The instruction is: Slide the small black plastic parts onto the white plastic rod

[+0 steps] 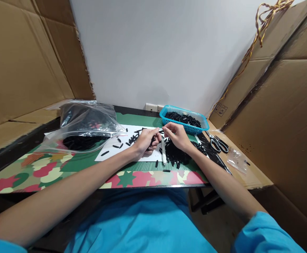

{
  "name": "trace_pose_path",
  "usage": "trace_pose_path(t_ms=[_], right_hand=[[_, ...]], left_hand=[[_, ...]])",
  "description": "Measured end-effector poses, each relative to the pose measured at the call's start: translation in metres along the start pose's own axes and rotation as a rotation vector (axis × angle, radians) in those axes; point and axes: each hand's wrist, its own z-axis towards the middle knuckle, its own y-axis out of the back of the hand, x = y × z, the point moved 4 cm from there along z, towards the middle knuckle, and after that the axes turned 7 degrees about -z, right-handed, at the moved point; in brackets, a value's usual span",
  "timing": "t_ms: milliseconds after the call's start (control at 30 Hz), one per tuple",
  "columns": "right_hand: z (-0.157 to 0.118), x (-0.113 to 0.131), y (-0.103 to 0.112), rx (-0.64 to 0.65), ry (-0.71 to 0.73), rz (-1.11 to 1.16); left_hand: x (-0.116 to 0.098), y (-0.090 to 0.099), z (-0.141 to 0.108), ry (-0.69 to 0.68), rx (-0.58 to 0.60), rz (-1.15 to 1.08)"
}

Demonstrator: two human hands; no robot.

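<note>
My left hand [148,141] is curled around several small black pieces over a white sheet [129,157]. Close beside it, my right hand [176,135] has thumb and forefinger pinched together; what they hold is too small to make out. A pale flat strip [163,151] stretches down below the gap between the hands. Loose black pieces [136,136] are scattered on the sheet behind my left hand. Under and beside my right hand spreads a dense pile of black pieces [176,154].
A blue basket [204,127] of black pieces stands behind my right hand. Scissors [215,143] and a small plastic bag [237,161] are on the right. On the left lies a clear zip bag [87,121] with black pieces. Cardboard walls [282,116] flank the table.
</note>
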Motion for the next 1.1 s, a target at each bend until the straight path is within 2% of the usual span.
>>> trace_pose_path(t_ms=[700, 1100], right_hand=[[-0.0012, 0.0030, -0.0019, 0.061, 0.010, 0.024], [-0.0013, 0.0024, -0.0034, 0.073, 0.010, -0.008]], left_hand=[[-0.0008, 0.0025, 0.0010, 0.025, -0.029, -0.003], [0.0028, 0.0083, 0.0019, 0.115, -0.122, -0.005]])
